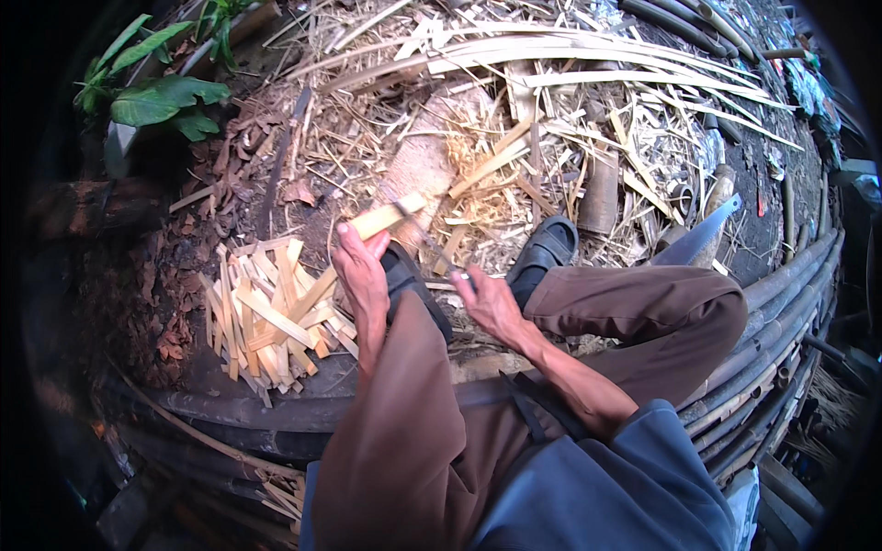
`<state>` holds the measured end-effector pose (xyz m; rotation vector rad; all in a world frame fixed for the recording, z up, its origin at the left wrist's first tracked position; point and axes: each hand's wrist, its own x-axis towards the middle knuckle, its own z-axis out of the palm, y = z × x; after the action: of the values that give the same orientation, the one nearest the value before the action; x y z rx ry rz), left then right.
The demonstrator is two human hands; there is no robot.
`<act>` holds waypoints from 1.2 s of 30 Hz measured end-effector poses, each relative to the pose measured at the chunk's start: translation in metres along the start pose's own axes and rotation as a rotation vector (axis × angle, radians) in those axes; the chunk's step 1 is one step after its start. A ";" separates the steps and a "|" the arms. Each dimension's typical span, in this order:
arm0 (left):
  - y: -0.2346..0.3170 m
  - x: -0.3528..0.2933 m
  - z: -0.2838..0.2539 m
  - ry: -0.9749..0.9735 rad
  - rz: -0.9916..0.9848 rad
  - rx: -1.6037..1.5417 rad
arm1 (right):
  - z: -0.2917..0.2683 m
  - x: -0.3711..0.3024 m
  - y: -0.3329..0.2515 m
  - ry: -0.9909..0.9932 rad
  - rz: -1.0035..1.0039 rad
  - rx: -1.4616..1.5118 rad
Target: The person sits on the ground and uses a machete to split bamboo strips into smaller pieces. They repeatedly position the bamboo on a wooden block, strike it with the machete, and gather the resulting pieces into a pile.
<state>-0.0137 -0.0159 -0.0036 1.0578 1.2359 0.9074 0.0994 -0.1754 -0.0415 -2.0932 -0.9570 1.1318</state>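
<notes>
While your left hand (361, 268) pinches the pale bamboo slat (378, 220), its long axis slants away and rightward from your grip; your right hand (493, 305), lower and farther off, grasps a blurred knife (430, 242) crossing near the slat's far end.
</notes>
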 end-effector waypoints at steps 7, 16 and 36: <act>-0.003 0.003 -0.003 0.011 0.064 0.141 | -0.007 0.007 -0.022 -0.032 0.004 0.050; -0.010 0.022 -0.005 0.041 0.103 0.169 | 0.004 0.027 0.014 0.009 -0.027 -0.016; -0.046 0.061 -0.045 -0.414 -0.346 -0.308 | -0.009 0.025 0.040 0.288 -0.362 -0.074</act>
<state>-0.0513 0.0350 -0.0657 0.7103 0.8623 0.5519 0.1295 -0.1794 -0.0787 -1.9647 -1.1853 0.6033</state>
